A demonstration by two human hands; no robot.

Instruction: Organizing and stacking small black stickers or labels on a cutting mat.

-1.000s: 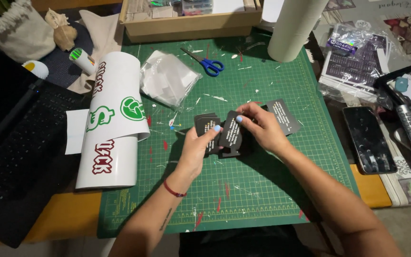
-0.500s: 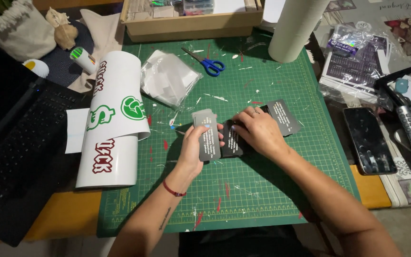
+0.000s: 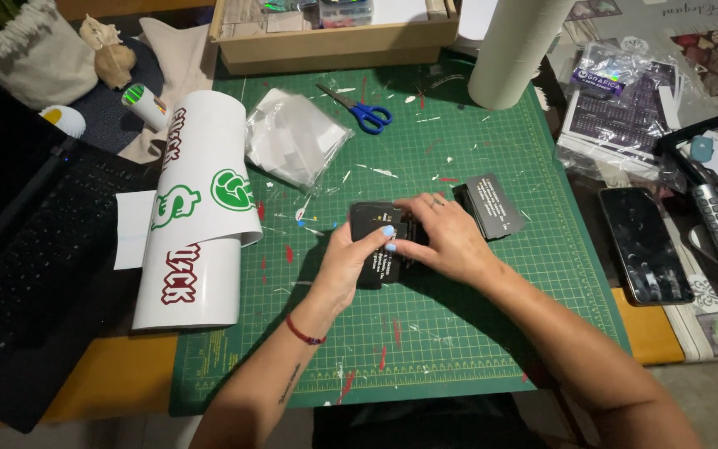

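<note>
Head view: a small stack of black cards (image 3: 376, 249) is held near the middle of a green cutting mat (image 3: 459, 349), its long axis running roughly toward and away from the person. The stack is pinched by the left hand (image 3: 351, 262), thumb on top and fingers curled under its left edge. The right hand (image 3: 446, 237) is laid flat over the stack's right side, fingers together and pointing left, so both hands are in contact with it, and the left is seen to carry the grip. Just to the right, touching the right hand's knuckles, a second pile of black cards (image 3: 492, 204) is spread on the mat. Further out, blue-handled scissors (image 3: 367, 112), a crumpled clear bag (image 3: 292, 141) and a curled white sticker sheet (image 3: 197, 224) are seen.
</note>
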